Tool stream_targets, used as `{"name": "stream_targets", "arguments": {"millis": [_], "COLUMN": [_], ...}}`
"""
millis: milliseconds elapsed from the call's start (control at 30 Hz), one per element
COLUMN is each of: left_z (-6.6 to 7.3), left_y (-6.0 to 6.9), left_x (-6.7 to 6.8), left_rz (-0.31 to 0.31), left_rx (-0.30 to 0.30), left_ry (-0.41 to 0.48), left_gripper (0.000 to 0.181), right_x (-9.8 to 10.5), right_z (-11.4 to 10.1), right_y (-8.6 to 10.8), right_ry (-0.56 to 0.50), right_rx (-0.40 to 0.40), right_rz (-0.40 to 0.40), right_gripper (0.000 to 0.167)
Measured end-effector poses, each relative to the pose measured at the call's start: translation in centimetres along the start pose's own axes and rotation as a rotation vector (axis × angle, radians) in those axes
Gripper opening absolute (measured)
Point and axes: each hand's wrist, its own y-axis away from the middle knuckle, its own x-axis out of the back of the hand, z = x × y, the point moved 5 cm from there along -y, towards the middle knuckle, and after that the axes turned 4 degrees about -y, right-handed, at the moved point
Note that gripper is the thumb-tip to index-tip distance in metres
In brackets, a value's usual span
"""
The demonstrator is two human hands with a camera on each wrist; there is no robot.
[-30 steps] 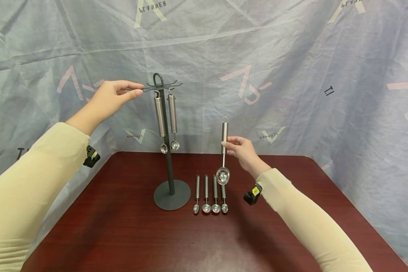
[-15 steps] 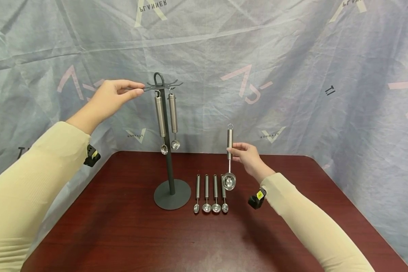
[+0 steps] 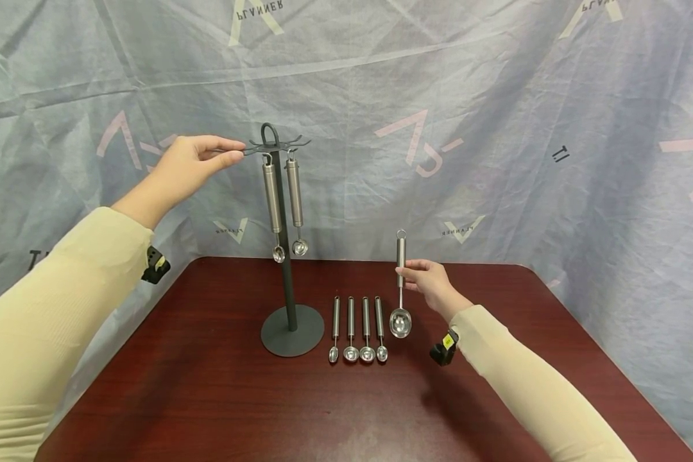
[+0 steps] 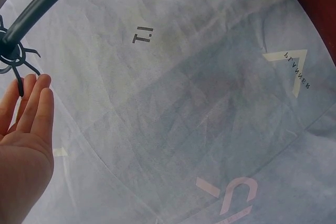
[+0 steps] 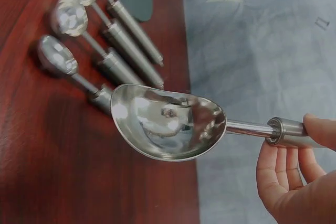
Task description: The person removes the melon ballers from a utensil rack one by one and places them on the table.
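My left hand [image 3: 187, 167] pinches one hook at the top of the dark metal stand [image 3: 285, 282] between thumb and fingers; in the left wrist view the fingers [image 4: 39, 114] reach straight up to the hooks. Two small metal scoops [image 3: 272, 199] hang from the stand. To the right, my right hand [image 3: 430, 282] grips the handle of a larger ice cream scoop [image 3: 401, 323], bowl down and handle upright. Its shiny oval bowl [image 5: 168, 124] faces the right wrist camera. Whether the bowl touches the table cannot be told.
Several small metal scoops [image 3: 351, 317] lie side by side on the red-brown table [image 3: 237, 404], between the stand's round base [image 3: 292, 343] and the held scoop. A grey printed cloth [image 3: 496, 128] hangs behind the table.
My right hand has moved down and to the right with the ice cream scoop, away from above the row. The left hand stays on the hook.
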Motion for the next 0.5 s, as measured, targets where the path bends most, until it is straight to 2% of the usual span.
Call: {"name": "stream_targets", "arguments": {"millis": [500], "left_z": [0.0], "left_y": [-0.1], "left_x": [0.0], "left_rz": [-0.008], "left_rx": [-0.001], "left_ry": [-0.009], "left_gripper": [0.054], "right_x": [0.8], "right_z": [3.5], "right_y": [-0.9], "right_ry": [0.032], "right_rx": [-0.051], "right_rz": [-0.003], "right_gripper": [0.043]}}
